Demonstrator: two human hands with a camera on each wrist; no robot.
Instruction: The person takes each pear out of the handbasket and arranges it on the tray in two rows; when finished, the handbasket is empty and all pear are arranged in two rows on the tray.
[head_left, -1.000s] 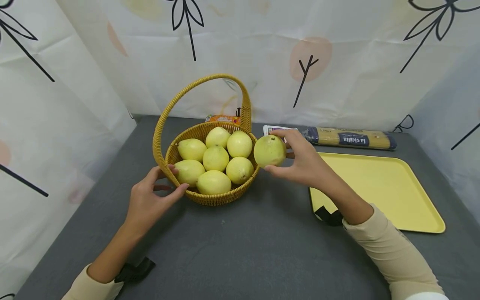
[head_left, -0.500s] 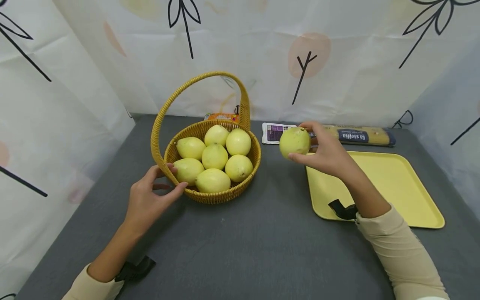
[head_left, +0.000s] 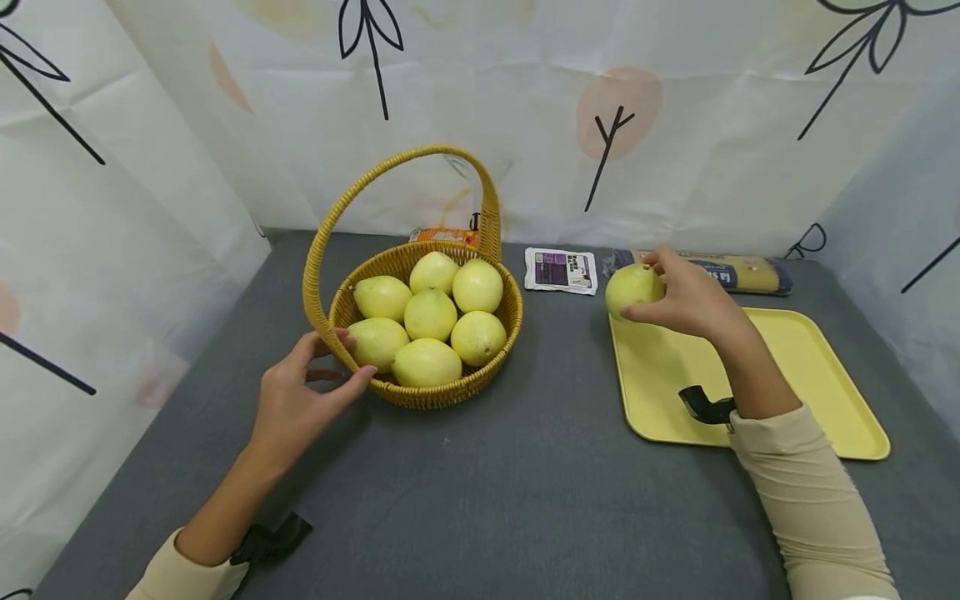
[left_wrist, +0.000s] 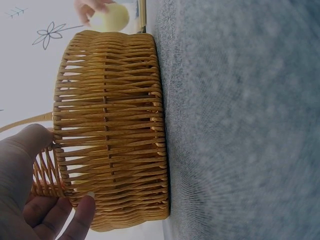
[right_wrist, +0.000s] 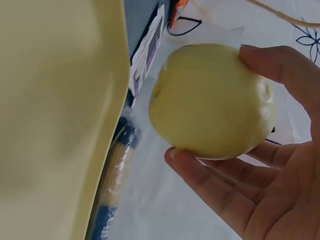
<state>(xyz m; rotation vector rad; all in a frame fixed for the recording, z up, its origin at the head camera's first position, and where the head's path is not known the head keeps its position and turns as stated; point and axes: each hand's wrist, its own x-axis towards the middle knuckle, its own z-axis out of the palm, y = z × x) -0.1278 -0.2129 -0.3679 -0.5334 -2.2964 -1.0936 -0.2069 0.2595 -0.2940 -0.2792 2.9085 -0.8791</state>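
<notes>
Head view: the left hand (head_left: pixel 300 398) grips the basket (head_left: pixel 427 398), which holds seven pale-yellow fruits (head_left: pixel 430 315); the right hand (head_left: pixel 688 298) holds another fruit (head_left: pixel 632 289) near the far-left corner of the tray (head_left: pixel 652 379). Left wrist view: fingers (left_wrist: pixel 82 217) close around the basket's edge; light pressure should avoid tipping. Right wrist view: fingers spread to the fruit's width pinch it; an even squeeze should prevent slipping.

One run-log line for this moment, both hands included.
left hand: grips basket at rim | right hand: holds pale-yellow fruit near yellow tray | basket: seven fruits visible inside
</notes>
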